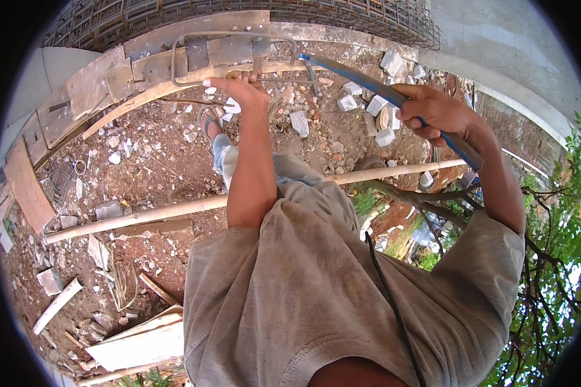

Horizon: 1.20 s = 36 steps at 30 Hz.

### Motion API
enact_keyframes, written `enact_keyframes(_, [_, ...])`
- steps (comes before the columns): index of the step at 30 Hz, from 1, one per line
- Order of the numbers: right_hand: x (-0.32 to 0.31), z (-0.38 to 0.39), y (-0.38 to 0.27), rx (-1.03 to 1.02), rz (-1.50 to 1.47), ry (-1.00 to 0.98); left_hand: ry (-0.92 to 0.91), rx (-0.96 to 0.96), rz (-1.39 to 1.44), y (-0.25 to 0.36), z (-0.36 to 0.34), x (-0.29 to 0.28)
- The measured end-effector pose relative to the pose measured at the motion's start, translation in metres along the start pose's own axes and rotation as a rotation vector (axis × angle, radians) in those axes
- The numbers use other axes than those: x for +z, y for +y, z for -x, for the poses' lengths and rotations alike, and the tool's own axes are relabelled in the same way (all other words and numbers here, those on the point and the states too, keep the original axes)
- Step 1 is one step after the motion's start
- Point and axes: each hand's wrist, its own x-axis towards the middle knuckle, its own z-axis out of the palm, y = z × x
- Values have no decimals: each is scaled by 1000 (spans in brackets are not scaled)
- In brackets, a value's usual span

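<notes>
Wrapping the shaft of the blue bar [361, 81], the right hand [434, 113] holds it slanted, far end just beside the bent metal rod [232, 32]. The left hand [242, 90] curls its fingers over the rod's near length, beside the wooden boards [97, 87]; contact at the bar's tip cannot be confirmed.

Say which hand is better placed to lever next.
Likely the right hand: it grips the blue bar, whose far end is near the bent metal rod; the left hand holds the rod.
</notes>
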Motion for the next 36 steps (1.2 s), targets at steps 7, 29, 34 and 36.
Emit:
enact_keyframes(7, [-17,7,-25,-30,122,10,59,31,-88,-3,22,8])
enact_keyframes(29, [28,11,46,-172,80,117,-69,472,-237,4,66,30])
enact_keyframes(34, [29,2,50,-179,76,90,72,238,6,-1,65,16])
enact_keyframes(36, [28,-6,45,-193,159,93,167,125,23,-10,64,16])
